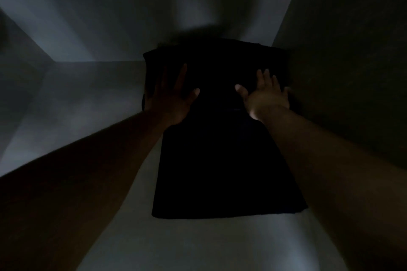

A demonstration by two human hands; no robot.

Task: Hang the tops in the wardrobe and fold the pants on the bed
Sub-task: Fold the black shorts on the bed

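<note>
Dark garment (220, 160) under flat fingers (263, 77)

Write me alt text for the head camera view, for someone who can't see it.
In very dim light, two bare hands, left hand and right hand, lie flat with straight fingers on a dark folded cloth garment spread on a pale surface. Both forearms reach in from the bottom corners.

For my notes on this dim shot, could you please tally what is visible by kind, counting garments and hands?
Dark garment, lying flat on the pale surface: 1
Hands resting on it with fingers spread, left hand and right hand: 2
Total: 3
</note>
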